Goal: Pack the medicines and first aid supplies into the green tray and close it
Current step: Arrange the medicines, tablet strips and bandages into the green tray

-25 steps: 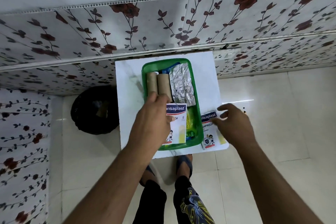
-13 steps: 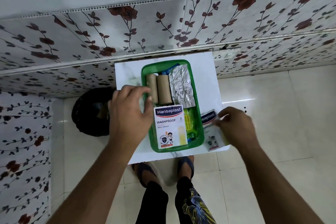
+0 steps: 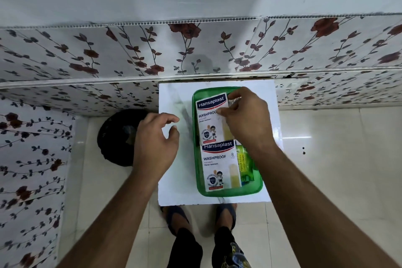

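A green tray [image 3: 196, 154] sits on a small white table [image 3: 174, 176]. In its near half lies a Hansaplast plaster box [image 3: 219, 165] beside a yellow-green packet [image 3: 244, 165]. My right hand [image 3: 248, 119] grips a second Hansaplast box [image 3: 210, 119] by its right edge and top corner, over the tray's far half. It covers the rolls and most of the foil strip, of which a sliver shows by my fingers. My left hand [image 3: 155, 141] hovers over the table left of the tray, fingers curled apart, holding nothing.
A black round bin [image 3: 115, 137] stands on the floor left of the table. A floral-patterned wall runs behind the table. My feet in sandals [image 3: 176, 215] are under the table's near edge. Pale floor tiles lie to the right.
My right hand picked the second plaster box off the table at the right and carried it over the tray's far half. My left hand pulled back to the left of the tray.
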